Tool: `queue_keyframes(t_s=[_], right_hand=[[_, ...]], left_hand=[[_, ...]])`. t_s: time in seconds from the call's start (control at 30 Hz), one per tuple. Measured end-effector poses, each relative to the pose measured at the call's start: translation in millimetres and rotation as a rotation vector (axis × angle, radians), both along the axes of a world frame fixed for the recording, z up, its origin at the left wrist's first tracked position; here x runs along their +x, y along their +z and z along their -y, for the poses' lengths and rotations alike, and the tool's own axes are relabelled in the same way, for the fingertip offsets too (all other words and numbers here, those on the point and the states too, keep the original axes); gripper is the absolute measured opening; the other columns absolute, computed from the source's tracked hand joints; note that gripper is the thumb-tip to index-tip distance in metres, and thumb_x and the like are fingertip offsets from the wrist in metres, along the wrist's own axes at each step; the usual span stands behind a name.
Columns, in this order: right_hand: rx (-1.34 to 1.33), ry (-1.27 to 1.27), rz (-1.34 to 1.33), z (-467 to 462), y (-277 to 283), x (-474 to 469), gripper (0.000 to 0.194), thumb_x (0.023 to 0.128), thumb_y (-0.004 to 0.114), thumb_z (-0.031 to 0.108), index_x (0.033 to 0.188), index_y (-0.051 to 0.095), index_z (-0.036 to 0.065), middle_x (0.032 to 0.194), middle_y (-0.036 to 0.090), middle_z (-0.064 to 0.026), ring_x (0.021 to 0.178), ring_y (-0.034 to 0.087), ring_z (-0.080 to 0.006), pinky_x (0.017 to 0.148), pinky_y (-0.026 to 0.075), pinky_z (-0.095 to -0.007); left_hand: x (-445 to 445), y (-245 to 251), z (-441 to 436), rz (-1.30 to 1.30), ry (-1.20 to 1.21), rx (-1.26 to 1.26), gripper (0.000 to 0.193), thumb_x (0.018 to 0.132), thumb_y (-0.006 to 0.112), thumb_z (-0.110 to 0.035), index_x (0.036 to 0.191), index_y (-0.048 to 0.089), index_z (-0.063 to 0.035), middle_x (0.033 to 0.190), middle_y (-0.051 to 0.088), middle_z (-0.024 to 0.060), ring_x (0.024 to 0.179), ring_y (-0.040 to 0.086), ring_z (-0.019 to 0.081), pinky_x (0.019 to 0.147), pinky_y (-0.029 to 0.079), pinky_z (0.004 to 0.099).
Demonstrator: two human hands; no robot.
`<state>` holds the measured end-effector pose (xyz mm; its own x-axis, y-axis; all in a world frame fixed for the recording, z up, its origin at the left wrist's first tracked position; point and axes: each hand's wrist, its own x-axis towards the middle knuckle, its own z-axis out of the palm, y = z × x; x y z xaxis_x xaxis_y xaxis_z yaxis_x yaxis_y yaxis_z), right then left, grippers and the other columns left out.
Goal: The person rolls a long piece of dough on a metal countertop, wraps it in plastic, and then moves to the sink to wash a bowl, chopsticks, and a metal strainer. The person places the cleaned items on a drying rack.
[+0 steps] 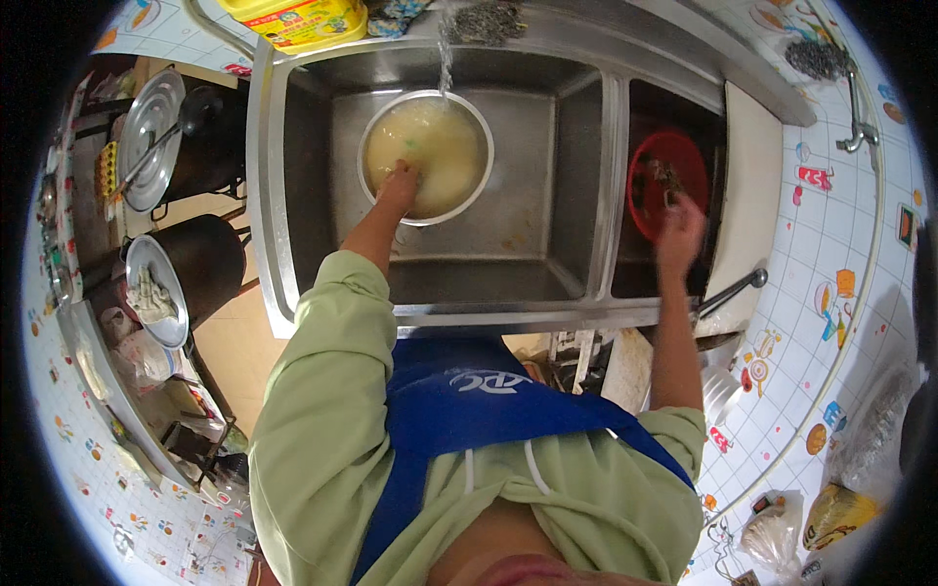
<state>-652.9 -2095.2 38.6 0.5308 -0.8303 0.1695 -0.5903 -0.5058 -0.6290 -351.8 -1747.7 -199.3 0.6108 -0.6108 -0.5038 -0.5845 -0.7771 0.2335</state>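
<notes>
A round metal basin (473, 132) full of cloudy yellowish water stands in the large steel sink compartment, and a stream of water (445, 66) falls into its far edge. My left hand (400, 187) reaches over the basin's near left side with its fingertips in the water; what they touch is hidden. Over a red plastic basket or basin (648, 220) in the narrow right compartment is my right hand (681, 223), blurred. Dark scraps (667, 179) show just beyond its fingers, and whether it grips them is unclear. A small green spot shows in the cloudy water.
A yellow plastic container (300, 26), a blue cloth (396, 16) and a steel wool scourer (487, 23) lie along the sink's back ledge. Large dark pots with metal lids (150, 146) stand at the left. A wall tap (857, 135) and a black-handled tool (733, 291) are at the right.
</notes>
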Motion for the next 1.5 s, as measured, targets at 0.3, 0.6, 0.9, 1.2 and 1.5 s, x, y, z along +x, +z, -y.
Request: queue_keyframes(t_s=[0.3, 0.6, 0.9, 1.2, 1.5], right_hand=[[1.026, 0.141, -0.243, -182.3, -182.4, 165.2, 0.038, 0.082, 0.063, 0.025, 0.110, 0.056, 0.000, 0.096, 0.064, -0.0176, 0.075, 0.066, -0.0277, 0.061, 0.052, -0.0363], [0.899, 0.058, -0.359, -187.4, -174.0, 167.5, 0.024, 0.083, 0.057, 0.012, 0.098, 0.060, -0.007, 0.086, 0.065, -0.0191, 0.064, 0.065, -0.0282, 0.055, 0.053, -0.0374], [1.164, -0.117, 0.063, -198.0, -116.8, 101.8, 0.029, 0.085, 0.057, 0.017, 0.103, 0.060, -0.007, 0.090, 0.065, -0.0149, 0.075, 0.064, -0.0242, 0.062, 0.053, -0.0386], [1.250, -0.216, 0.339, -132.6, 20.6, 30.9, 0.024, 0.082, 0.058, 0.015, 0.096, 0.055, -0.004, 0.078, 0.058, -0.0078, 0.064, 0.057, -0.0174, 0.052, 0.046, -0.0329], [1.471, -0.547, 0.690, -62.8, -20.2, -28.6, 0.008, 0.083, 0.059, 0.007, 0.090, 0.057, 0.004, 0.086, 0.056, -0.0069, 0.063, 0.051, -0.0097, 0.052, 0.044, -0.0224]], left_hand=[[27.8, 36.1, 21.6, -0.071, 0.618, -0.260, 0.034, 0.085, 0.052, -0.027, 0.107, 0.056, -0.0014, 0.098, 0.061, 0.0251, 0.095, 0.058, 0.0409, 0.081, 0.047, 0.0479], [8.7, 78.5, -60.0, -0.448, 1.059, -0.561, 0.038, 0.088, 0.048, -0.031, 0.110, 0.055, 0.0000, 0.097, 0.060, 0.0106, 0.081, 0.058, 0.0240, 0.071, 0.046, 0.0381], [13.1, 164.3, -84.4, -1.036, 1.456, -1.184, 0.027, 0.091, 0.053, -0.035, 0.095, 0.058, -0.0087, 0.089, 0.063, 0.0054, 0.080, 0.061, 0.0220, 0.068, 0.050, 0.0358], [-4.4, 196.5, -59.1, -1.173, 1.243, -1.072, 0.025, 0.091, 0.058, -0.030, 0.102, 0.058, -0.0073, 0.092, 0.064, 0.0041, 0.081, 0.061, 0.0179, 0.068, 0.048, 0.0310], [-25.1, 193.3, -37.0, -1.234, 1.195, -0.964, 0.037, 0.096, 0.044, -0.040, 0.108, 0.056, -0.0078, 0.095, 0.063, 0.0063, 0.082, 0.061, 0.0229, 0.073, 0.051, 0.0387]])
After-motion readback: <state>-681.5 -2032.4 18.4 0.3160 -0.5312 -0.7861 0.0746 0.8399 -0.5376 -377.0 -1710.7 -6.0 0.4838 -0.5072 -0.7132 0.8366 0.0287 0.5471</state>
